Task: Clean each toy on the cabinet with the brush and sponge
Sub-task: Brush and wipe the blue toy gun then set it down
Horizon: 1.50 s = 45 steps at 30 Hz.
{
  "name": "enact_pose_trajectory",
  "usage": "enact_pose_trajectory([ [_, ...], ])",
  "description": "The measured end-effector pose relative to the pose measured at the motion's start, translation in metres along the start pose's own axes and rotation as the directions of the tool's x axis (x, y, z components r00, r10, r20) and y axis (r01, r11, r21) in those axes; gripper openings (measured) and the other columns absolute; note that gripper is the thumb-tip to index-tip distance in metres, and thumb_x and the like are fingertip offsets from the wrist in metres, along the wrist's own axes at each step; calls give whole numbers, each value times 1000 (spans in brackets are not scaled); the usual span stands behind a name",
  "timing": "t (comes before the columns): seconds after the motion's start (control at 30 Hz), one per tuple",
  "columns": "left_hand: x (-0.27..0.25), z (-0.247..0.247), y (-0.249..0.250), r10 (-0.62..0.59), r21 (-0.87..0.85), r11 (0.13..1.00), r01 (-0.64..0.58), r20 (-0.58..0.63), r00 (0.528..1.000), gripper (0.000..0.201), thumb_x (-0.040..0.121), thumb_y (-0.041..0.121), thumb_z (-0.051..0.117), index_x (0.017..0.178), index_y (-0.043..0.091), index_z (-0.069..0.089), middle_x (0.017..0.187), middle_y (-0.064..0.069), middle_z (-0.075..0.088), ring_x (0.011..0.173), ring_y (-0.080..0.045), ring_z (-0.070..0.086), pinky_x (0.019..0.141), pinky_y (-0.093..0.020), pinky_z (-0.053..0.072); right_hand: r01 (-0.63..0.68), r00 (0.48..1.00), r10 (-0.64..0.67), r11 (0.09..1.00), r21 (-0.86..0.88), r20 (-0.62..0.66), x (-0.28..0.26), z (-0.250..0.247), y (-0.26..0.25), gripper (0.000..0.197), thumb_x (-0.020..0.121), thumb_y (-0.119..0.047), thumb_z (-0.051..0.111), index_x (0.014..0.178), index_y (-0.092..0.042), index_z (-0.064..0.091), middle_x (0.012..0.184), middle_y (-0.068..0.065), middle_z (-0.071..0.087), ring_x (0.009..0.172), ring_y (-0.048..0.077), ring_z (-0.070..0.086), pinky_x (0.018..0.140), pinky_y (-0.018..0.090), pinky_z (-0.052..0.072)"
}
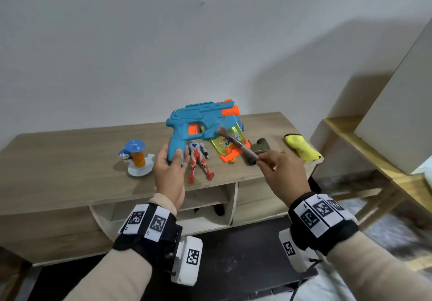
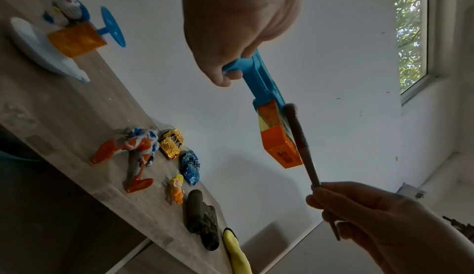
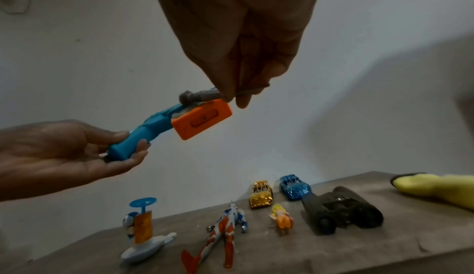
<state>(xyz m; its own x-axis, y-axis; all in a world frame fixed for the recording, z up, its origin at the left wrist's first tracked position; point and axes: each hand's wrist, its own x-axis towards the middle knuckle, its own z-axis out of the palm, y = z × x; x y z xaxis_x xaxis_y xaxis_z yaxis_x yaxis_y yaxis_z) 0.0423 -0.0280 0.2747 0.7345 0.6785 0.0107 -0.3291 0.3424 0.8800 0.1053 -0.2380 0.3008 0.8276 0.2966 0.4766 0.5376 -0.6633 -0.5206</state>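
A blue and orange toy gun [image 1: 201,118] [image 2: 266,94] [image 3: 159,120] is held up above the wooden cabinet [image 1: 70,160]. My left hand [image 1: 169,167] [image 2: 231,35] [image 3: 77,152] grips its handle. My right hand [image 1: 278,174] [image 2: 384,217] [image 3: 243,45] pinches a thin brown brush [image 1: 236,144] [image 2: 301,142] [image 3: 197,96], whose bristles touch the gun's side near the orange and yellow magazine [image 1: 231,146] [image 2: 279,142] [image 3: 202,120]. The yellow sponge [image 1: 301,147] [image 2: 236,252] [image 3: 436,187] lies at the cabinet's right end.
On the cabinet stand a Doraemon toy with a blue disc [image 1: 136,155] [image 3: 141,229], a red and white hero figure [image 1: 198,160] [image 3: 220,233], dark binoculars [image 1: 257,148] [image 3: 341,209], gold [image 3: 260,194] and blue [image 3: 295,187] cars, and a small orange doll [image 3: 282,217]. A wooden frame [image 1: 374,151] stands right.
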Motion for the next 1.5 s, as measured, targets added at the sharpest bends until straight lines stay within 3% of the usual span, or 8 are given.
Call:
enact_pose_trajectory([
  [0.17,16,32,-27,-27,11,1000,27,-17,1000,39,98,3,44,135,13,46,105,0,63,93,-11,62,91,-29,52,-151,987,155,986,74,-50,22,0,58,7,81,-12,68,86,-8,71,69,2,61,63,15,52,60,6,36],
  [0.4,42,91,-87,-94,50,994,99,-100,991,45,97,2,45,141,10,41,134,-13,52,99,-15,60,96,-30,50,-409,906,410,912,-30,108,75,21,177,15,86,-18,63,94,-7,69,85,9,70,73,19,57,66,19,33],
  [0.63,64,127,-131,-89,91,990,110,-207,974,47,98,0,42,143,10,38,114,5,59,98,-13,61,98,-34,47,-466,830,477,878,-109,290,129,71,248,21,86,-16,61,102,-4,68,96,19,69,92,34,61,80,33,46],
  [0.8,70,134,-144,-94,149,979,136,-259,961,49,97,3,44,144,12,37,140,-7,48,111,-16,60,97,-34,48,-453,776,488,872,-186,400,148,95,270,21,89,-17,56,102,-7,68,98,18,68,92,34,61,73,33,46],
  [1.03,81,152,-152,-94,171,976,138,-241,966,47,99,4,42,144,15,38,128,-1,54,116,-16,58,103,-34,45,-400,778,457,890,-220,432,156,107,286,22,88,-22,58,100,-6,67,99,16,66,90,32,60,72,32,45],
  [1.27,91,163,-162,-112,179,972,153,-221,969,42,100,6,42,140,17,41,137,-10,49,122,-22,55,104,-35,44,-272,950,301,929,-253,85,168,90,308,30,76,-28,65,99,-8,68,104,17,56,99,37,48,80,41,41],
  [1.43,95,167,-162,-94,168,977,129,-200,975,46,99,8,42,145,15,35,129,-3,53,113,-16,59,98,-28,48,-351,818,472,862,-366,328,167,75,327,43,82,-22,58,124,-26,55,136,12,39,116,37,38,96,43,34],
  [1.5,96,168,-160,-81,152,982,112,-200,976,45,99,7,42,143,14,37,120,3,57,110,-15,59,99,-30,47,-362,851,414,908,-209,323,167,73,330,43,82,-8,53,123,-19,59,132,17,45,115,38,44,97,38,35],
])
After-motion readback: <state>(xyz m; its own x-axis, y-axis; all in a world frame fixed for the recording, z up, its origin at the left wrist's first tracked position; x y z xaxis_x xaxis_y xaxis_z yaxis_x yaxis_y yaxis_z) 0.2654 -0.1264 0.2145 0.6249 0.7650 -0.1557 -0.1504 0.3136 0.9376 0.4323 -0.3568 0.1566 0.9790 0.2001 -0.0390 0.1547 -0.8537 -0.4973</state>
